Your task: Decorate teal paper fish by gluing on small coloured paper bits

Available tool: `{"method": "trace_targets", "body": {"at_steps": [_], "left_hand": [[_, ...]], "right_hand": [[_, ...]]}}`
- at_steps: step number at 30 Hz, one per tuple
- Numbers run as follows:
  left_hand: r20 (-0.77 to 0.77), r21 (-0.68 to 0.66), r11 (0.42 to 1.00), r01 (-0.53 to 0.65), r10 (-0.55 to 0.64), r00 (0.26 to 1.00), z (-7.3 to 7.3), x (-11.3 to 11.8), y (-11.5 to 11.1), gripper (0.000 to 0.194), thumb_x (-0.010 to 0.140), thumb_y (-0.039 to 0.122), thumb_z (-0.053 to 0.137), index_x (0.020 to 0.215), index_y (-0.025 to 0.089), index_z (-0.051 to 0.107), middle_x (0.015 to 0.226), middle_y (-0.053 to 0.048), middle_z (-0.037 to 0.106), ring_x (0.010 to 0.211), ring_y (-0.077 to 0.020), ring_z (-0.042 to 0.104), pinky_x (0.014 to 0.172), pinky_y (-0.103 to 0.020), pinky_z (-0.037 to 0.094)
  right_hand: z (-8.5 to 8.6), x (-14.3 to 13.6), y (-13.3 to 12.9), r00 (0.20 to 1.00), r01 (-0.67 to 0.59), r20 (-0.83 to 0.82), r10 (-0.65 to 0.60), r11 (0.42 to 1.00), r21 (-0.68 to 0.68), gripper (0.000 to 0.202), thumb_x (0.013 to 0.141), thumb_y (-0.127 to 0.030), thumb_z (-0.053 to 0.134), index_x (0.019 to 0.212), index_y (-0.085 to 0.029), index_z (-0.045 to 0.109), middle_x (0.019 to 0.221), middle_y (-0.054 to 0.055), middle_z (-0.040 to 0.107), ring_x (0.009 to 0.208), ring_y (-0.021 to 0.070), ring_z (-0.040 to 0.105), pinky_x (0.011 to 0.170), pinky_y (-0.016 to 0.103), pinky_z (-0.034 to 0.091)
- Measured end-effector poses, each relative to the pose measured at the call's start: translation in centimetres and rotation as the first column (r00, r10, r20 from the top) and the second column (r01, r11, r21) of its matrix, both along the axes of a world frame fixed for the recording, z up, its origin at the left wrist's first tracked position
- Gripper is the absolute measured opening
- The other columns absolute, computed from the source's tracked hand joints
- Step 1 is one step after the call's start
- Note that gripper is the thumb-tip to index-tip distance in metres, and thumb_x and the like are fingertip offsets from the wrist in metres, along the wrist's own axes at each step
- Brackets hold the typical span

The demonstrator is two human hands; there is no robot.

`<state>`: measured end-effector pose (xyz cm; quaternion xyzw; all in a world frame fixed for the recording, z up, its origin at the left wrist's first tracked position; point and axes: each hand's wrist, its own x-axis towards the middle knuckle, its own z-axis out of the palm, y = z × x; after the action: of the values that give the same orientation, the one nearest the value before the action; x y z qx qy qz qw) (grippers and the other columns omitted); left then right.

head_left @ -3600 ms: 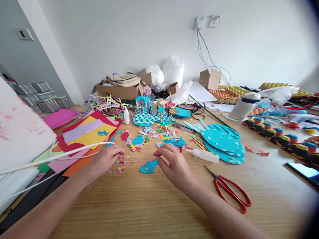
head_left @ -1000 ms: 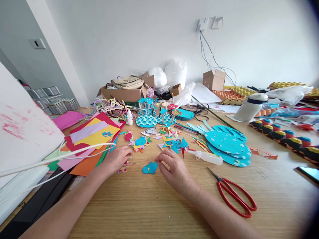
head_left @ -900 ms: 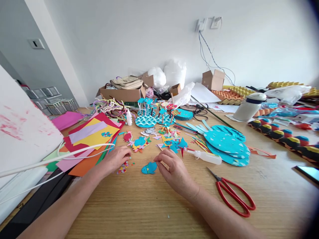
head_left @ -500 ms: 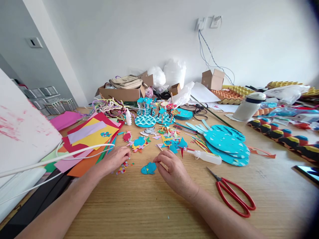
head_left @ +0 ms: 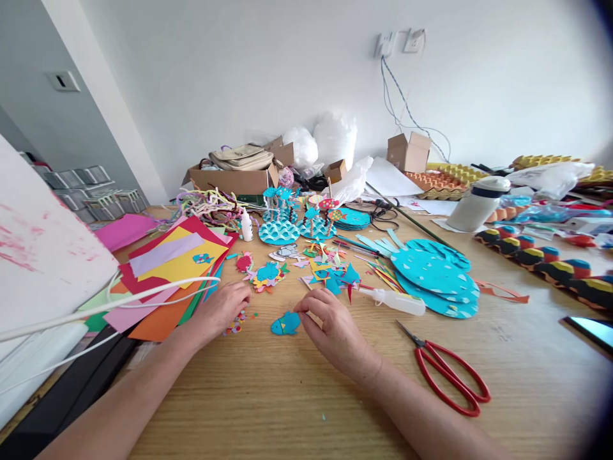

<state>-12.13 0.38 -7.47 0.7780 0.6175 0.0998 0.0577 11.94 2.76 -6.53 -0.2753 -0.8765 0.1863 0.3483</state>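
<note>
A blue paper fish (head_left: 284, 324) with a yellow band lies flat on the wooden table. At its right end, the pinched fingers of my right hand (head_left: 326, 321) touch or hold its tail; a thin stick pokes up above these fingers. My left hand (head_left: 224, 308) is closed over a small pile of coloured paper dots (head_left: 235, 324), and whatever its fingertips hold is hidden. Beyond the hands lie more paper sea creatures (head_left: 268, 275) and blue scraps (head_left: 334, 279).
Red-handled scissors (head_left: 453, 377) lie right of my right forearm. A glue bottle (head_left: 399, 301) and blue discs (head_left: 433, 271) are behind them. Coloured paper sheets (head_left: 167, 259) and a white cable (head_left: 143, 297) are at left. Wavy blue stands (head_left: 279, 232) are farther back.
My left hand has shifted very slightly over the paper dots. My right hand and the blue fish stay where they were.
</note>
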Motion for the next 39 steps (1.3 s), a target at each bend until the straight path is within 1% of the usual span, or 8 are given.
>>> {"method": "trace_targets", "body": {"at_steps": [5,13,16,20,24,27,33,39], "left_hand": [[0.033,0.016,1.000,-0.021,0.020,0.999,-0.3,-0.2,0.0,0.017,0.075,0.007,0.042,0.069,0.022,0.047,0.077,0.000,0.055,0.079,-0.0170,0.052,0.070,-0.026,0.037],[0.130,-0.001,0.989,-0.151,0.150,0.980,0.6,-0.3,-0.3,0.011,0.075,0.015,0.039,0.067,0.021,0.042,0.064,0.002,0.051,0.064,-0.0169,0.051,0.060,-0.027,0.036],[0.178,-0.013,0.980,-0.197,0.197,0.964,0.6,-0.3,-0.4,0.009,0.074,0.017,0.039,0.067,0.021,0.042,0.061,0.003,0.051,0.061,-0.0160,0.051,0.057,-0.025,0.035],[0.244,-0.045,0.979,-0.201,0.206,0.948,0.5,-0.3,-0.4,0.005,0.072,0.019,0.042,0.069,0.021,0.045,0.061,0.004,0.053,0.061,-0.0148,0.052,0.056,-0.023,0.037],[0.308,-0.056,0.982,-0.179,0.188,0.933,0.6,-0.3,-0.4,0.006,0.071,0.021,0.042,0.069,0.021,0.048,0.063,0.003,0.055,0.064,-0.0152,0.055,0.059,-0.023,0.040],[0.356,-0.042,0.984,-0.171,0.175,0.918,0.6,-0.4,-0.5,0.010,0.072,0.022,0.040,0.075,0.021,0.050,0.069,0.002,0.058,0.069,-0.0152,0.057,0.062,-0.023,0.043],[0.401,0.001,0.979,-0.203,0.186,0.897,0.4,-0.6,-0.7,0.016,0.070,0.021,0.043,0.082,0.022,0.053,0.074,0.001,0.063,0.073,-0.0165,0.060,0.067,-0.026,0.045],[0.424,0.031,0.974,-0.226,0.192,0.885,0.7,-0.4,-0.7,0.019,0.071,0.021,0.043,0.086,0.023,0.055,0.074,0.001,0.064,0.071,-0.0165,0.061,0.065,-0.026,0.046]], "right_hand": [[0.0,0.0,0.0,1.000,-0.003,-0.002,0.003,1.000,-0.006,0.014,0.078,-0.009,0.048,0.077,-0.018,0.059,0.077,0.005,0.059,0.078,0.0179,0.052,0.070,0.031,0.043],[-0.2,0.0,0.2,1.000,0.000,-0.011,0.000,1.000,-0.017,0.014,0.077,-0.008,0.048,0.076,-0.017,0.060,0.076,0.005,0.059,0.077,0.0174,0.052,0.070,0.031,0.042],[-0.2,-0.2,0.1,1.000,0.014,-0.001,-0.014,0.997,-0.081,0.015,0.075,-0.007,0.049,0.074,-0.017,0.060,0.077,0.005,0.060,0.078,0.0167,0.053,0.071,0.029,0.042],[0.5,-0.9,0.0,0.999,-0.003,0.049,0.014,0.977,-0.212,0.015,0.073,-0.006,0.050,0.072,-0.016,0.062,0.076,0.004,0.061,0.076,0.0141,0.054,0.068,0.025,0.041],[1.7,-2.7,0.4,0.987,-0.056,0.132,0.088,0.972,-0.229,0.018,0.070,-0.006,0.049,0.074,-0.016,0.064,0.077,0.003,0.062,0.072,0.0122,0.055,0.065,0.022,0.040],[2.0,-4.9,1.1,0.972,-0.025,0.222,0.079,0.972,-0.236,0.021,0.068,-0.007,0.048,0.077,-0.016,0.065,0.079,0.004,0.064,0.070,0.0120,0.055,0.063,0.021,0.038],[0.9,-9.0,2.6,0.946,0.040,0.317,0.068,0.946,-0.322,0.021,0.069,-0.016,0.050,0.085,-0.017,0.065,0.079,0.003,0.066,0.066,0.0116,0.055,0.054,0.019,0.035],[0.5,-10.8,3.2,0.935,0.065,0.351,0.051,0.948,-0.311,0.017,0.067,-0.018,0.052,0.078,-0.018,0.066,0.073,0.004,0.066,0.062,0.0124,0.054,0.050,0.020,0.031]]}}
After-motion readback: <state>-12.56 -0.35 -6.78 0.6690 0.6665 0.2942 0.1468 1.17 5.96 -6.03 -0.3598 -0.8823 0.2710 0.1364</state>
